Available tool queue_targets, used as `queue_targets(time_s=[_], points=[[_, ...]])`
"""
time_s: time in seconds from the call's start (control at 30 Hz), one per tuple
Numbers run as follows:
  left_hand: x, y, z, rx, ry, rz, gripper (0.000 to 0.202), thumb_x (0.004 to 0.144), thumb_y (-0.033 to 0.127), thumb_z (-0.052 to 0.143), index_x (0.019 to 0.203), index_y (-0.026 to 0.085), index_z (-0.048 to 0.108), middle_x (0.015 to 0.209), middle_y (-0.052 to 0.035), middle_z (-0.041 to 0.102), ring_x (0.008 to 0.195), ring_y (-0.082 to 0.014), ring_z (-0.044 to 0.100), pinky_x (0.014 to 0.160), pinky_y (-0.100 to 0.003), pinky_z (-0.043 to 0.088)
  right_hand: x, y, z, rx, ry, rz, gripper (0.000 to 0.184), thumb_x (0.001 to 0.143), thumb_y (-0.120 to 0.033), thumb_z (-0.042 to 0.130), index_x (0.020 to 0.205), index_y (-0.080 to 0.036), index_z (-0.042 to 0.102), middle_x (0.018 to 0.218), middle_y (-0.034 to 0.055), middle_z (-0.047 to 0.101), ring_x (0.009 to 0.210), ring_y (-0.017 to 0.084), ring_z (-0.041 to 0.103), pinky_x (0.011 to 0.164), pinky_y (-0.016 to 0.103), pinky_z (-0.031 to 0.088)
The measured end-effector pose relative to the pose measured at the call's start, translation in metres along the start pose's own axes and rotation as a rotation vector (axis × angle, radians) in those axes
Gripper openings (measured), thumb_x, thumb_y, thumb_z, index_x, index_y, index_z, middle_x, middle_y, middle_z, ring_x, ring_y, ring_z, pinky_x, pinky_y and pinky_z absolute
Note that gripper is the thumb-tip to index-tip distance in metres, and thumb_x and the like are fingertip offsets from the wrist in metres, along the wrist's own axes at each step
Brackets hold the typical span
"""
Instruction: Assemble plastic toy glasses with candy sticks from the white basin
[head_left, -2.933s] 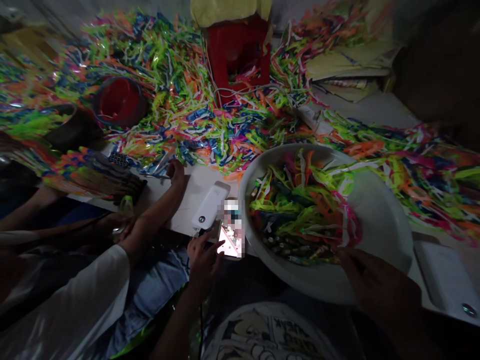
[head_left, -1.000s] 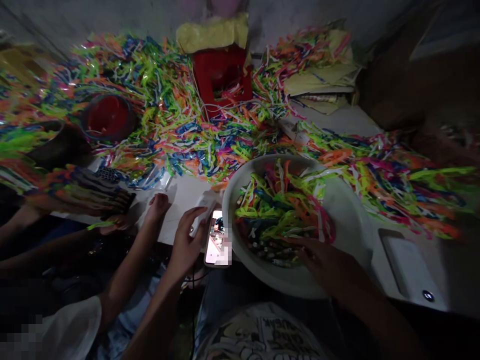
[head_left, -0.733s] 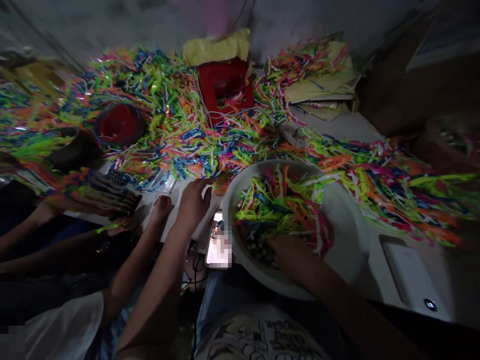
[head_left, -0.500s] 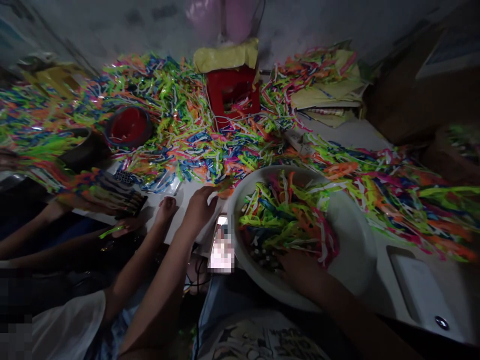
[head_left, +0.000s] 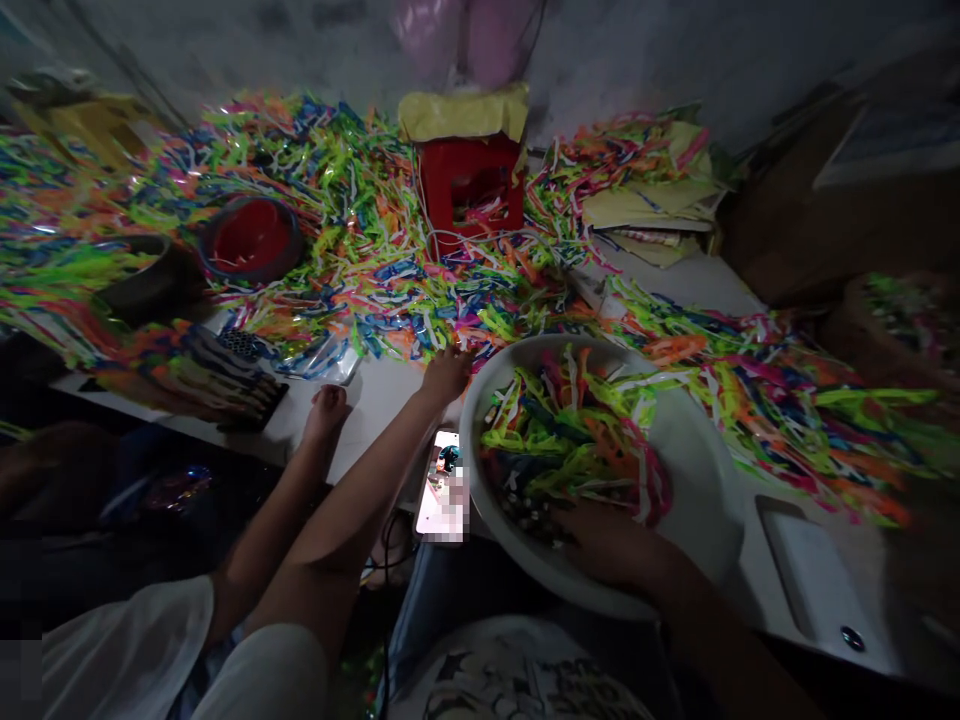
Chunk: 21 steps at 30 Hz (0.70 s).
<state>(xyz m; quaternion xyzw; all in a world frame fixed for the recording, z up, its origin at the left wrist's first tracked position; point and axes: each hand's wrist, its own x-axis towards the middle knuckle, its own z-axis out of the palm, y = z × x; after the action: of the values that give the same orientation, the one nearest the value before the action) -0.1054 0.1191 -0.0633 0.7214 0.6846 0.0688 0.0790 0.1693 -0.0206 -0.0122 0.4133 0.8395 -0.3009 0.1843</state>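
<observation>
Head view: close in front of me sits the pale basin [head_left: 697, 470], likely kept there so my right hand [head_left: 604, 540] can dip in easily; its fingers are down among bright plastic pieces [head_left: 570, 440], and I cannot tell whether they grip any. Just left, the lit phone [head_left: 441, 490] lies face up, probably for watching. Farther, my left hand [head_left: 448, 374] reaches the near edge of the loose pile [head_left: 442, 295], its grip too dark to tell. Beyond, a red stool [head_left: 469, 152] stands amid the pile.

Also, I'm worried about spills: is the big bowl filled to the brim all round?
No, the colourful pieces in the bowl lie mostly left, leaving its right inner wall bare.
</observation>
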Motion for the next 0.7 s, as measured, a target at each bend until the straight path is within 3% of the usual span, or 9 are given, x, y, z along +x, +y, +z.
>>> queue_targets(time_s=[0.17, 0.33, 0.5, 0.7], points=[[-0.027, -0.004, -0.013, -0.080, 0.090, -0.029, 0.043, 0.088, 0.028, 0.049, 0.130, 0.025, 0.048, 0.129, -0.0102, 0.052, 0.115, -0.0252, 0.049, 0.097, -0.038, 0.040, 0.003, -0.002, -0.002, 0.063, -0.006, -0.022, 0.031, 0.083, -0.028, 0.048, 0.107, -0.017, 0.064, 0.114, 0.0137, 0.065, 0.105, 0.027, 0.060, 0.088, 0.036, 0.044], [-0.082, -0.009, -0.033, -0.145, 0.133, -0.035, 0.037, 0.089, 0.031, 0.047, 0.124, 0.022, 0.054, 0.122, -0.0078, 0.059, 0.113, -0.0246, 0.050, 0.098, -0.038, 0.039, 0.006, -0.003, -0.004, 0.130, 0.132, 0.003, 0.026, 0.090, -0.027, 0.038, 0.098, -0.017, 0.061, 0.102, 0.0117, 0.065, 0.093, 0.023, 0.060, 0.080, 0.033, 0.041], [-0.128, -0.007, -0.028, -0.177, 0.020, -0.056, 0.032, 0.091, 0.031, 0.042, 0.117, 0.021, 0.059, 0.114, -0.0059, 0.065, 0.102, -0.0215, 0.059, 0.089, -0.032, 0.045, 0.006, -0.008, -0.010, 0.187, 0.219, 0.069, 0.020, 0.087, -0.025, 0.044, 0.103, -0.018, 0.053, 0.097, 0.0098, 0.065, 0.085, 0.021, 0.060, 0.070, 0.029, 0.038], [-0.130, 0.016, -0.014, -0.097, -0.161, -0.112, 0.040, 0.088, 0.029, 0.045, 0.126, 0.017, 0.051, 0.118, -0.0136, 0.063, 0.102, -0.0287, 0.062, 0.077, -0.034, 0.047, 0.005, -0.008, -0.010, 0.102, 0.202, 0.072, 0.024, 0.088, -0.025, 0.042, 0.107, -0.017, 0.053, 0.101, 0.0122, 0.065, 0.090, 0.024, 0.061, 0.072, 0.030, 0.037]])
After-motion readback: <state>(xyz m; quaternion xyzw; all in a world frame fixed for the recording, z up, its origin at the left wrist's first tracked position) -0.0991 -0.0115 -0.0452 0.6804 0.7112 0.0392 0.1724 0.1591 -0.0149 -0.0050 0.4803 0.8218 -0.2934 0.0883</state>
